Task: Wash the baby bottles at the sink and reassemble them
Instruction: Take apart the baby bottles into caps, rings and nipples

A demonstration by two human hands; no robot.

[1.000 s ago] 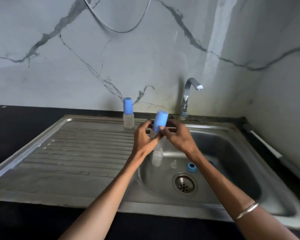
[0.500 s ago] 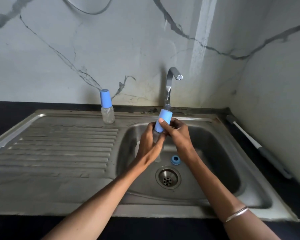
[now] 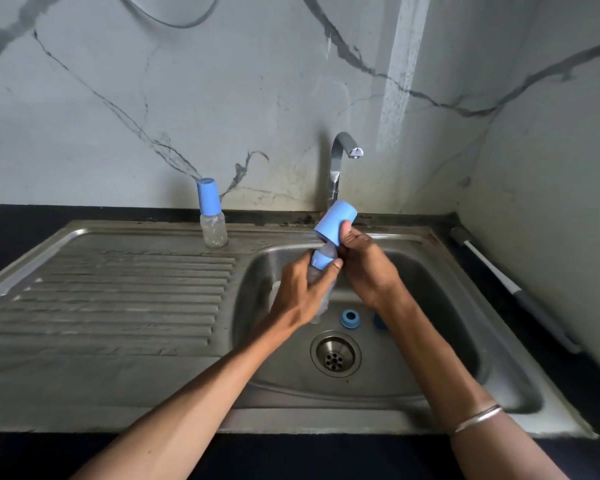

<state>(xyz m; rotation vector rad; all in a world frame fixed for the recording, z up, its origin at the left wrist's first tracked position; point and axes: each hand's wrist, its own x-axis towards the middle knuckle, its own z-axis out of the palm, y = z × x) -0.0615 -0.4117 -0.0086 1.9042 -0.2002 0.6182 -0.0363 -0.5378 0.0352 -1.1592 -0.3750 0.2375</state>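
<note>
Over the sink basin (image 3: 430, 358) my left hand (image 3: 302, 296) grips a clear baby bottle with a blue collar (image 3: 321, 259), held tilted. My right hand (image 3: 364, 261) holds a blue cap (image 3: 335, 221) just above the bottle's top, slightly apart from the collar. A second assembled bottle (image 3: 211, 216) with a blue cap stands upright on the sink's back ledge at the left. A loose blue ring (image 3: 350, 318) lies in the basin near the drain (image 3: 335, 355), and another blue piece (image 3: 380, 322) shows partly behind my right forearm. A pale clear part (image 3: 275, 291) lies in the basin, partly hidden by my left hand.
The faucet (image 3: 340, 161) rises behind my hands with no water running. The ribbed drainboard (image 3: 118, 299) stretches to the left. A brush with a white and grey handle (image 3: 510, 285) lies along the dark counter by the right wall.
The blue cap has come off the bottle's collar and now sits tilted above it in my right hand. The view has shifted slightly; my left hand keeps its grip on the bottle.
</note>
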